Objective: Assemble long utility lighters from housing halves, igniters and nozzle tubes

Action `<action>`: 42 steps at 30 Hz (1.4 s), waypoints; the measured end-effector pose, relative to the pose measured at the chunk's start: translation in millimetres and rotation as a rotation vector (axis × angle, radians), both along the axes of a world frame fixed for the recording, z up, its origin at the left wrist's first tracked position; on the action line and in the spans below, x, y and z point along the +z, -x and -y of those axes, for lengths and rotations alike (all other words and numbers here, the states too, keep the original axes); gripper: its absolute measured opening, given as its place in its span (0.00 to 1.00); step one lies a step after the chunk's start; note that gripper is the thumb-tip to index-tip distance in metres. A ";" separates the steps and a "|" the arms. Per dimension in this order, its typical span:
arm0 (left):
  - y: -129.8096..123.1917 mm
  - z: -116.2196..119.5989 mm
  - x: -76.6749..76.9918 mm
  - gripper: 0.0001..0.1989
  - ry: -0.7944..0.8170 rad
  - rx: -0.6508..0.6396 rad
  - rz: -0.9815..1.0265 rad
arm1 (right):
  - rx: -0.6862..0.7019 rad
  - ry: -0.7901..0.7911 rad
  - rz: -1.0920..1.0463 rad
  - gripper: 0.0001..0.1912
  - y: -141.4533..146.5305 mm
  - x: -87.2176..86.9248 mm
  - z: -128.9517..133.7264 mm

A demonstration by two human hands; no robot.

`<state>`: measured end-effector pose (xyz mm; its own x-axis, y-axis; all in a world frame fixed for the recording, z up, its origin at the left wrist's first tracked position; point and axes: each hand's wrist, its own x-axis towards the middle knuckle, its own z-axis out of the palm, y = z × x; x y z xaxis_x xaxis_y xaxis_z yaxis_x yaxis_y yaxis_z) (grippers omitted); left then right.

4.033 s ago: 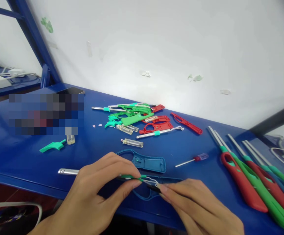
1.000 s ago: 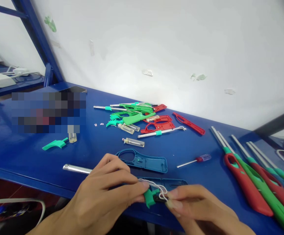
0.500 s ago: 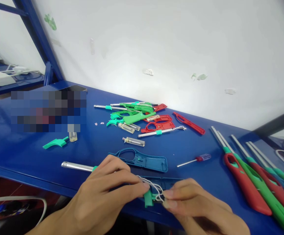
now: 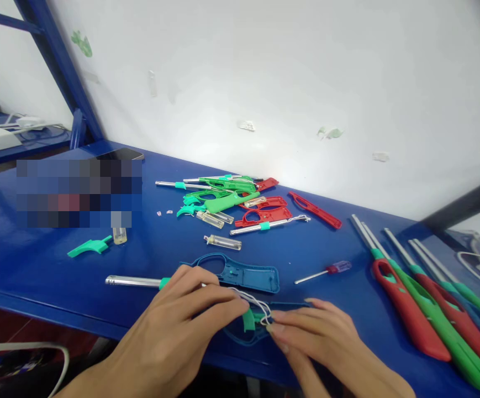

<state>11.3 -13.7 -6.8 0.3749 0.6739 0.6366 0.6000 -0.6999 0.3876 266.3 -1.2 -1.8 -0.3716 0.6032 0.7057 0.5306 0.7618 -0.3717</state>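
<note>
Close to the table's front edge, my left hand (image 4: 182,326) is closed over a blue lighter handle half (image 4: 246,339). Its thumb and index finger press beside a green trigger (image 4: 248,320). A metal lighter tube (image 4: 134,282) with a green collar sticks out to the left from under this hand. White wires (image 4: 256,301) loop from under my left fingers toward the right. My right hand (image 4: 326,331) pinches at the wires' end by the trigger, over the handle half; its fingertips partly hide this spot. Just behind lies another blue handle half (image 4: 260,277), inner side up.
A screwdriver (image 4: 326,271) lies behind my right hand. Several assembled lighters (image 4: 409,309) lie at the right. Further back are green and red handle halves (image 4: 264,214), metal tubes and clear fuel tanks (image 4: 224,242). A loose green trigger (image 4: 90,246) is at the left.
The blue handle half and trigger have tilted or shifted slightly away from me, showing more of the handle's loop. My right fingers have spread a little while staying at the wires.
</note>
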 end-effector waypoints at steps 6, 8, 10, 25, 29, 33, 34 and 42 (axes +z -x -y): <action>0.3 -0.6 1.3 0.27 0.060 -0.015 -0.042 | -0.016 0.065 0.009 0.12 -2.0 -6.8 -2.2; 0.4 -0.2 3.2 0.27 0.056 -0.021 -0.053 | -0.006 0.088 0.023 0.12 -1.0 -7.6 -1.2; 0.6 0.5 3.3 0.26 0.044 -0.020 -0.052 | -0.007 0.099 0.027 0.11 -0.7 -7.5 -0.5; 4.7 -1.0 3.5 0.26 0.053 -0.064 -0.011 | 0.000 0.194 -0.079 0.09 -1.1 -3.7 0.6; 7.9 -0.2 -3.9 0.25 0.096 -0.135 0.025 | 0.015 0.191 -0.075 0.11 -3.2 2.9 0.8; 8.8 0.4 -9.5 0.28 0.126 -0.136 0.023 | 0.037 0.196 -0.072 0.11 -3.4 6.6 1.0; 8.4 0.3 -9.3 0.28 0.118 -0.133 0.021 | 0.038 0.195 -0.081 0.11 -3.3 6.3 1.1; 4.3 0.5 2.3 0.18 0.061 -0.122 0.017 | 0.051 0.191 -0.113 0.12 -3.8 2.9 0.7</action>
